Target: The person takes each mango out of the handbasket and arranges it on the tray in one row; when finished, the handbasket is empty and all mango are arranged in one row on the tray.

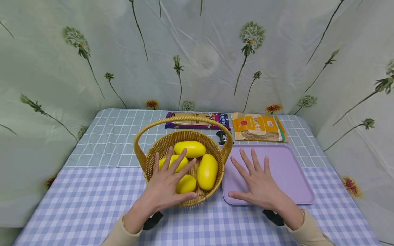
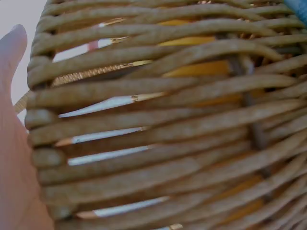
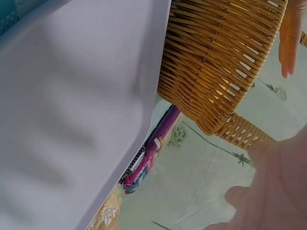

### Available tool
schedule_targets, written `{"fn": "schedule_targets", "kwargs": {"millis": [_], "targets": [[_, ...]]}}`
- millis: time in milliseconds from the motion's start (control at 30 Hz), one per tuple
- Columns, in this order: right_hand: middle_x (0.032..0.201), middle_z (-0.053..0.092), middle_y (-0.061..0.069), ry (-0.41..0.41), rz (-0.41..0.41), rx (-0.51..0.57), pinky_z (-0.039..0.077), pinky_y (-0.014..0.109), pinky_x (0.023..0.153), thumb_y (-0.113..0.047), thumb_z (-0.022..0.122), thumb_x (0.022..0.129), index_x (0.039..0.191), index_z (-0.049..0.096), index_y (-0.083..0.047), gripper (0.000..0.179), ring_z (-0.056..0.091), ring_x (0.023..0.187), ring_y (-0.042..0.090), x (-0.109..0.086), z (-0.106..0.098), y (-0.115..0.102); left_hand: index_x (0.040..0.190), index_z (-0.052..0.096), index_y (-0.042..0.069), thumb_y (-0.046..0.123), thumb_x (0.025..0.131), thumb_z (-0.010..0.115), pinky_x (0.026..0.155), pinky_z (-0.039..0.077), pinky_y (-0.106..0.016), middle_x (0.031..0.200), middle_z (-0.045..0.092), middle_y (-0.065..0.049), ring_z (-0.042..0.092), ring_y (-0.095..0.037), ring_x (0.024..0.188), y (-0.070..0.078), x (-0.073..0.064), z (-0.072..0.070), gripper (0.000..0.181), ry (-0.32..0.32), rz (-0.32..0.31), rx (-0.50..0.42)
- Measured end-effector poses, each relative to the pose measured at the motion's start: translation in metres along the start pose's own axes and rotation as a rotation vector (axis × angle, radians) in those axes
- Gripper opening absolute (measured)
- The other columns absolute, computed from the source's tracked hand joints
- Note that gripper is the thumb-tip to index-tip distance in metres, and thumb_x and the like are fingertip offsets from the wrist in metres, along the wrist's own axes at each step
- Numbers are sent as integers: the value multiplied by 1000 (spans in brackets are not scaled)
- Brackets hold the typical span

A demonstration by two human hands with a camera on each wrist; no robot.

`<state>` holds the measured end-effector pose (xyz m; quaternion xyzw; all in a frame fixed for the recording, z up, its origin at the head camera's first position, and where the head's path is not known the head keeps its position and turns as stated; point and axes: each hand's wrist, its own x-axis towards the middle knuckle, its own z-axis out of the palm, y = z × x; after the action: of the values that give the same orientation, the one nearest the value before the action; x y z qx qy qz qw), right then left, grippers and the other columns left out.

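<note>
A round wicker basket [image 1: 222, 171] with a tall arched handle holds several smooth yellow oval fruits [image 1: 207, 172], like mangoes. My left hand [image 1: 163, 188] is spread over the basket's near left part, fingers straight and holding nothing; it hides parts of two fruits. In the left wrist view, the basket's woven side [image 2: 168, 110] fills most of the picture. Over the left part of a light purple tray [image 1: 289, 171] my right hand [image 1: 260, 188] is spread, palm down, with nothing in it. The tray's pale underside or side [image 3: 72, 96] shows large in the right wrist view.
Behind the basket lies a long purple food packet [image 1: 198, 124]. An orange and yellow packet [image 1: 258, 128] lies behind the tray, with a small black wrapped item [image 1: 222, 137] left of it. A checked cloth [image 1: 92, 201] covers the table, and a dandelion-print curtain [image 1: 123, 41] hangs behind.
</note>
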<state>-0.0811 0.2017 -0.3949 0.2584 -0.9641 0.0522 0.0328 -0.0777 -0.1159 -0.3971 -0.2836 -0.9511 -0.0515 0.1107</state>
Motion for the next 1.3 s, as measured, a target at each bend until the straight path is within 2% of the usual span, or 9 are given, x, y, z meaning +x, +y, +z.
{"fn": "schedule_targets", "kwargs": {"millis": [133, 267, 467, 600, 700, 833, 1033, 1167, 1300], "targets": [[157, 9, 14, 46, -27, -23, -1, 66, 107, -80, 47, 76, 152, 22, -25, 97, 5, 140, 42, 1, -1, 0, 151, 23, 30, 82, 79, 37, 111, 3, -59, 158, 8, -3, 5, -34, 142, -3, -4, 0, 90, 69, 26, -29], [153, 24, 12, 159, -70, 14, 14, 61, 109, -77, 50, 77, 146, 37, -21, 89, 19, 138, 37, 1, -1, 0, 148, 34, 25, 74, 81, 47, 113, 12, -51, 153, 26, -4, 17, -29, 141, -9, -13, 1, 84, 180, 35, -151], [137, 49, 8, 385, -165, 153, 44, 51, 92, -64, 55, 84, 128, 59, -14, 66, 47, 122, 29, 3, 3, -3, 125, 61, 11, 59, 87, 55, 101, 34, -44, 128, 56, -5, 48, -29, 120, -19, -32, 6, 61, 472, 38, -326], [124, 59, 5, 510, -224, 301, 50, 43, 84, -54, 58, 89, 117, 65, -12, 51, 56, 109, 22, 10, 4, -10, 103, 70, 7, 49, 88, 59, 89, 40, -40, 107, 65, -8, 58, -30, 99, -27, -42, 12, 46, 672, 39, -344], [116, 63, 5, 596, -281, 413, 50, 35, 86, -47, 59, 91, 111, 68, -11, 43, 59, 103, 20, 18, 3, -18, 93, 71, 6, 44, 87, 63, 85, 41, -37, 98, 66, -8, 59, -30, 90, -33, -46, 15, 39, 756, 37, -351], [110, 65, 5, 641, -356, 529, 49, 26, 88, -40, 60, 93, 108, 68, -10, 34, 61, 98, 19, 29, 4, -29, 86, 71, 6, 42, 86, 66, 83, 41, -34, 91, 66, -7, 58, -30, 84, -41, -50, 19, 36, 806, 39, -367], [105, 66, 3, 627, -423, 594, 51, 27, 84, -34, 60, 94, 108, 68, -10, 29, 62, 94, 18, 42, 7, -45, 81, 69, 5, 35, 86, 67, 89, 40, -25, 86, 65, -7, 57, -28, 82, -49, -56, 26, 30, 823, 30, -432], [104, 66, 1, 582, -436, 636, 51, 26, 84, -30, 62, 93, 109, 67, -11, 25, 62, 94, 16, 48, 5, -51, 81, 69, 4, 31, 86, 69, 92, 42, -24, 85, 65, -9, 57, -30, 85, -53, -58, 31, 28, 824, 25, -514], [104, 66, -1, 511, -419, 655, 49, 24, 86, -27, 63, 92, 109, 67, -13, 23, 61, 96, 14, 54, 4, -55, 77, 68, 2, 29, 87, 69, 92, 43, -26, 83, 65, -12, 57, -34, 84, -50, -56, 25, 28, 838, 32, -578]]}}
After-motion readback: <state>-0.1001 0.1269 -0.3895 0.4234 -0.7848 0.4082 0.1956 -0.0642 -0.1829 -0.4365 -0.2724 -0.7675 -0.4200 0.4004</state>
